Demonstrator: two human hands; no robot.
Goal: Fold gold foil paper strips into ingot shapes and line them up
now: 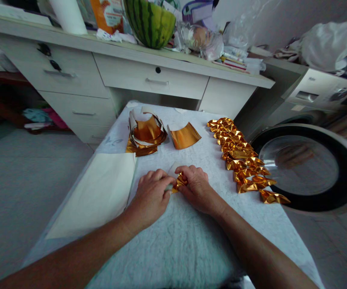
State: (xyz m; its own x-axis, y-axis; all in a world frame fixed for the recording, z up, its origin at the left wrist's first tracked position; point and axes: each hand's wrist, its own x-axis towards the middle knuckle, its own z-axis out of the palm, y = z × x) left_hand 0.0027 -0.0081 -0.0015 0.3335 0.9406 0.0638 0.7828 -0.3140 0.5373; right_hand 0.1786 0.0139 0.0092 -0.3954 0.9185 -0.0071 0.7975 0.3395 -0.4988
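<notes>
Between my two hands, low over the middle of the cloth-covered table [167, 241], is a piece of gold foil paper [179, 183], partly folded, with a pale side showing. My left hand [154, 188] pinches its left end, fingers curled. Around its right end close the thumb and fingers of my right hand [195, 185], hiding much of it. Just beyond lies a curved gold foil sheet [185, 136]. A loose stack of curled gold foil sheets [147, 132] sits to its left. On the right, rows of folded gold foil pieces [239, 154] run along the table edge.
A cream paper sheet [98, 192] lies at the table's left. Behind stands a white drawer desk [149, 74] bearing a cut watermelon [149, 22], an orange packet [108, 16] and plastic bags. To the right, a washing machine's open round door [305, 166] reaches close to the table.
</notes>
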